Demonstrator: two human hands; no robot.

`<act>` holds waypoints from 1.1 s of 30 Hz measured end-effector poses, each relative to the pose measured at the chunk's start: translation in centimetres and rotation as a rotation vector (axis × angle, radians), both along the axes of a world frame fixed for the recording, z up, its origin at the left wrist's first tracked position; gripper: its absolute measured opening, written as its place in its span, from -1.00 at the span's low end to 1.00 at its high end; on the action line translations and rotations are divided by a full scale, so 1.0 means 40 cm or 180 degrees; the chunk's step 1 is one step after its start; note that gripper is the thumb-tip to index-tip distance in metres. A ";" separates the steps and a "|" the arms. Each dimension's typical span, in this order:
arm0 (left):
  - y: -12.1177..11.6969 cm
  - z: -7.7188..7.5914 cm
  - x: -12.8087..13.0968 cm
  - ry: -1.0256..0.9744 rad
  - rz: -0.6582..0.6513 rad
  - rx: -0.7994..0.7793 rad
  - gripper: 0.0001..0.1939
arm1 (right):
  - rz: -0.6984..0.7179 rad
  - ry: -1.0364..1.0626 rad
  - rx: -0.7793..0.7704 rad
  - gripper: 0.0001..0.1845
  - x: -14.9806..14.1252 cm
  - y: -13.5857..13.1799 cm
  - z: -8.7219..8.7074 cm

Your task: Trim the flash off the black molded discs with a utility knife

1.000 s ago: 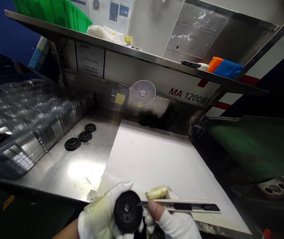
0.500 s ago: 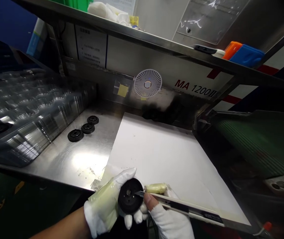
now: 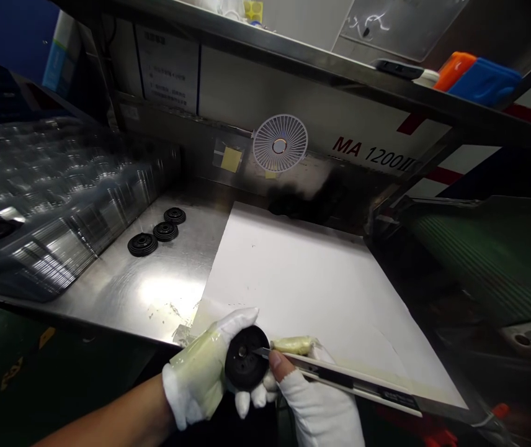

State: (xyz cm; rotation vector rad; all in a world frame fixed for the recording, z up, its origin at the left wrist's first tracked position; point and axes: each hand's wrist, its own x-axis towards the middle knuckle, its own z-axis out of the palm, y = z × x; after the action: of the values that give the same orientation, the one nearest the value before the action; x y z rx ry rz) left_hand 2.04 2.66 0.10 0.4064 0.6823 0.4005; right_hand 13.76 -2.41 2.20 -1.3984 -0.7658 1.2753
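Observation:
My left hand (image 3: pixel 203 366), in a white glove with yellowish tape, holds a round black part (image 3: pixel 245 371) with its face turned up. Its thumb lies along the top edge and the fingers curl underneath. In my right hand (image 3: pixel 316 397), gloved with the thumb tip bare, is a white utility knife (image 3: pixel 340 377). The knife's blade (image 3: pixel 262 352) reaches over the face of the black part, near its centre hole; whether it touches cannot be made out. Yellow tape wraps the right index finger. Both hands are at the front edge of the white sheet.
Three black round parts (image 3: pixel 165 231) lie in a row on the metal table (image 3: pixel 121 273). Stacked clear plastic trays (image 3: pixel 84 211) stand at the left. A white sheet (image 3: pixel 312 279) covers the right side. Behind it is a small round fan (image 3: pixel 280 143), below a metal shelf (image 3: pixel 293 49).
The view has shifted slightly, so the table and shelf appear higher. Both hands keep their holds on the black part and the utility knife, with the blade still at the part's face.

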 end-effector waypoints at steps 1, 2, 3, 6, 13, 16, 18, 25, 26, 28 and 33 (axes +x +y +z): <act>0.000 0.001 0.001 -0.0005 -0.0027 -0.0024 -0.24 | -0.0005 -0.0043 0.0002 -0.62 -0.001 0.000 0.005; 0.001 0.002 0.002 -0.0014 -0.0045 -0.0042 -0.24 | -0.0004 -0.0079 0.0018 -0.60 -0.001 0.000 0.010; 0.001 0.003 0.004 -0.0019 -0.0068 -0.0061 -0.24 | -0.0006 -0.0113 0.0036 -0.58 -0.001 0.001 0.015; 0.003 0.003 0.007 -0.0086 -0.0120 -0.0094 -0.25 | -0.0044 -0.0184 0.0030 -0.57 -0.002 0.001 0.023; -0.003 -0.028 0.007 -0.0276 -0.0148 -0.0213 -0.25 | -0.0019 -0.0171 -0.0081 -0.59 0.001 0.000 0.020; -0.008 -0.046 0.006 -0.0397 -0.0210 -0.0187 -0.22 | 0.0024 -0.0156 -0.0155 -0.56 0.004 0.002 0.015; -0.010 -0.047 0.005 -0.0464 -0.0187 -0.0160 -0.21 | 0.0057 -0.0165 -0.0180 -0.54 0.005 0.005 0.011; 0.002 -0.010 0.009 -0.0343 -0.0205 -0.0180 -0.22 | -0.0135 -0.0230 0.0020 -0.57 0.002 0.005 -0.007; 0.003 -0.008 0.009 -0.0316 -0.0191 -0.0178 -0.21 | -0.0176 -0.0197 0.0022 -0.57 0.000 0.005 -0.010; 0.005 -0.011 0.010 -0.0301 -0.0177 -0.0165 -0.21 | -0.0201 -0.0091 0.0010 -0.57 -0.002 0.004 -0.017; 0.001 -0.029 0.007 -0.0319 -0.0245 -0.0159 -0.23 | 0.0085 0.0133 -0.0117 -0.56 -0.001 0.006 -0.047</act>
State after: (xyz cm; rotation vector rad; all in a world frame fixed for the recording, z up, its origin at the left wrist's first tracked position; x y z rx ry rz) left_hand 2.31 2.71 -1.06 0.3618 0.5763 0.3282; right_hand 13.72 -2.15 0.32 -1.3908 -0.7384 1.3413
